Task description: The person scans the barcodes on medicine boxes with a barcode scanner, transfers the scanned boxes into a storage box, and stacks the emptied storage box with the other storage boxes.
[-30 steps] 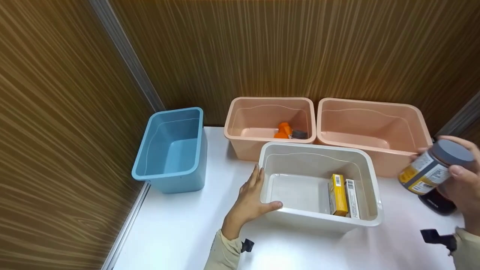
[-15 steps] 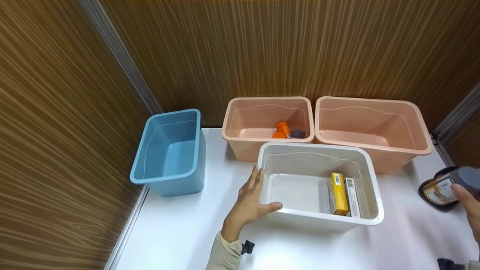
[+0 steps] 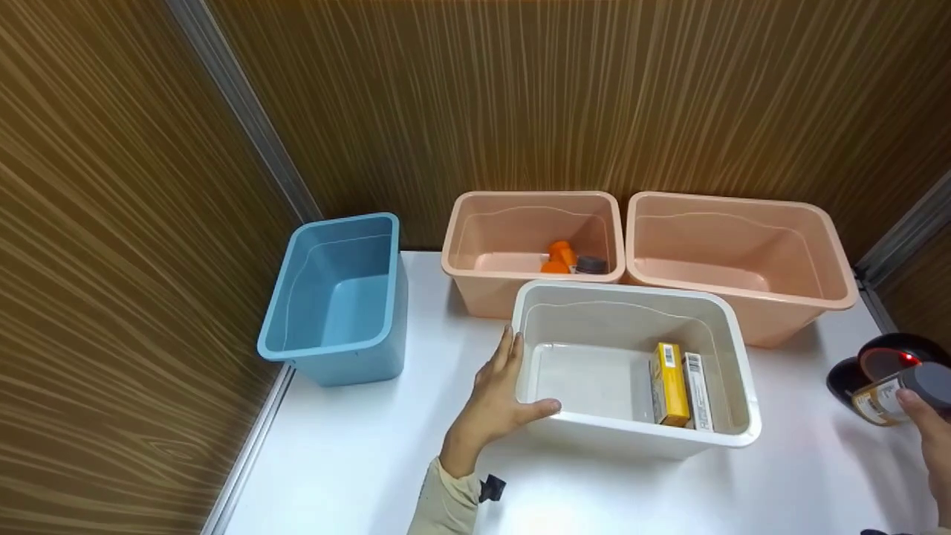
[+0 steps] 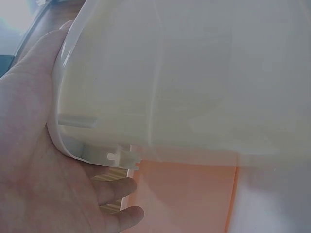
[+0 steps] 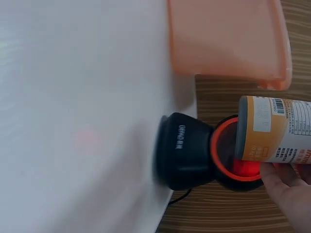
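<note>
My right hand (image 3: 930,427) grips a supplement bottle (image 3: 888,397) with a grey lid and a yellow and white label. The bottle lies tilted sideways in front of a black barcode scanner (image 3: 899,349) on a stand, whose round window shows a red light. In the right wrist view, the label's barcode side and the fingers (image 5: 286,187) under the bottle (image 5: 277,128) show. My left hand (image 3: 490,405) rests at the left front corner of a white bin (image 3: 631,438), fingers straight along its side and thumb over the rim. A yellow box (image 3: 670,386) and a white box (image 3: 698,394) stand inside.
Behind the white bin are two peach bins; the left one (image 3: 535,200) holds orange items (image 3: 561,256) and a grey-lidded container (image 3: 591,265). The right peach bin (image 3: 743,204) stands beside it. A blue bin (image 3: 327,353) is at the left. Wood-grain walls (image 3: 520,96) enclose the table (image 3: 334,461).
My right hand has carried the bottle down and rightward, from beside the right peach bin to the scanner's front. The scanner's red light now shows. The left hand has stayed at the white bin.
</note>
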{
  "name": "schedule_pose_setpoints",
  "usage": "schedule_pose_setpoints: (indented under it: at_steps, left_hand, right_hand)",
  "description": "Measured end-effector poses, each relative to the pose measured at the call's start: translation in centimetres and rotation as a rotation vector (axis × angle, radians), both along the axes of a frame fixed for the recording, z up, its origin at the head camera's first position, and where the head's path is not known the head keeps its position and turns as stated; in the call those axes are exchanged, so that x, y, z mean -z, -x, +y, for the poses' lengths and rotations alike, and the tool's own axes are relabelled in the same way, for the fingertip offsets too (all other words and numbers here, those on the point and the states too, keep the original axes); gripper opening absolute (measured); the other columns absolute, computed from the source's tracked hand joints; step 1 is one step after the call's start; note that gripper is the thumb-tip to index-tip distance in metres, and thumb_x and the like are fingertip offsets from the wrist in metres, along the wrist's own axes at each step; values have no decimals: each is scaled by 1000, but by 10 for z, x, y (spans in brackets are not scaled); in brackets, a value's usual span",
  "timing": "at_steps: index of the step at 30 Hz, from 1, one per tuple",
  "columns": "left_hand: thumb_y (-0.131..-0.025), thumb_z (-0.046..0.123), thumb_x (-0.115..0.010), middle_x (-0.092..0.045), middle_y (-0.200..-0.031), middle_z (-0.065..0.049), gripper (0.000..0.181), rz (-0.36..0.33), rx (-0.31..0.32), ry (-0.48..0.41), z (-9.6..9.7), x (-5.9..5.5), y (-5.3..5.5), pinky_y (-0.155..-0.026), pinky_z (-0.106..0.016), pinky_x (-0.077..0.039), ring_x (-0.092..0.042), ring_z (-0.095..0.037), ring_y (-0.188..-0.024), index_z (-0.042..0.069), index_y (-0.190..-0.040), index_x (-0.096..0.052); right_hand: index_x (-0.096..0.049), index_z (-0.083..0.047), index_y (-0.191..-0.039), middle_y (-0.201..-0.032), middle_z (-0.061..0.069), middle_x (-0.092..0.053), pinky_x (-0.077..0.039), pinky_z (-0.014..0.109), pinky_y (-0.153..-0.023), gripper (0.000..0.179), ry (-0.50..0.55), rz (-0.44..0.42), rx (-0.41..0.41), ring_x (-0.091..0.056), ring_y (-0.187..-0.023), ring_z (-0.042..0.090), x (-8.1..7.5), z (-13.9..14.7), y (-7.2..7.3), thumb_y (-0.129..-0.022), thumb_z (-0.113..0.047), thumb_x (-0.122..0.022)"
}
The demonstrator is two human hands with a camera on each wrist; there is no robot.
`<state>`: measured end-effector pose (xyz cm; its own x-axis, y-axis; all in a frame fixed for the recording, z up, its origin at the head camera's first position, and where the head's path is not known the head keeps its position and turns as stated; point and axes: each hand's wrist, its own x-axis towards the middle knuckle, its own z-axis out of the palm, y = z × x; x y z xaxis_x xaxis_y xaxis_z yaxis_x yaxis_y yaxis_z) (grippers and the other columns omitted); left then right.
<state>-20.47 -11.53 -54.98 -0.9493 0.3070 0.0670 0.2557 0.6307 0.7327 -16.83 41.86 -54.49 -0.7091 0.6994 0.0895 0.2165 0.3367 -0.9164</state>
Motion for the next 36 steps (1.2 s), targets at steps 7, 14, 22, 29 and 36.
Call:
schedule_pose_setpoints:
  at_steps: [7, 14, 22, 29, 36]
  left_hand:
    - [-68, 73, -64, 17, -154, 14, 117, 10, -1, 9, -1, 1, 1, -104, -55, -23, -15, -37, -137, 20, -153, -4]
    - [-69, 72, -64, 14, -156, 10, 117, 29, 3, 14, 0, 2, 2, -104, -54, -23, -17, -38, -137, 17, -153, -5]
    - [-68, 74, -62, 14, -155, 12, 117, 25, 1, 16, 0, 2, 3, -104, -55, -23, -16, -38, -137, 18, -153, -5]
    - [-69, 75, -62, 16, -155, 13, 117, 17, 5, 23, 0, 2, 4, -106, -53, -20, -12, -34, -139, 19, -153, -4]
    - [-70, 68, -67, 18, -154, 15, 115, 11, 9, 10, -1, 2, 3, -107, -52, -17, -8, -29, -140, 21, -153, -3]
  right_hand:
    - [-30, -25, -148, -151, -2, -30, -19, 21, -107, 65, 71, -26, 19, -28, -135, 7, 4, 1, -2, -93, -6, -57]
    - [-28, -24, -149, -152, -2, -29, -19, 19, -106, 66, 67, -8, -2, -26, -136, 9, -1, -2, -1, -93, -2, -56]
    - [-34, -17, -146, -145, 3, -39, -26, 15, -102, 66, 27, 101, -52, -36, -128, 8, -4, -2, 3, -89, 7, -57]
    - [-36, -16, -145, -139, 1, -45, -24, 21, -105, 66, -119, 158, -82, -39, -124, 10, -10, 1, 3, -88, 5, -60]
    - [-34, -19, -146, -144, 2, -40, -21, 25, -108, 64, -99, 84, -76, -36, -123, 5, -10, 4, 2, -90, 0, -58]
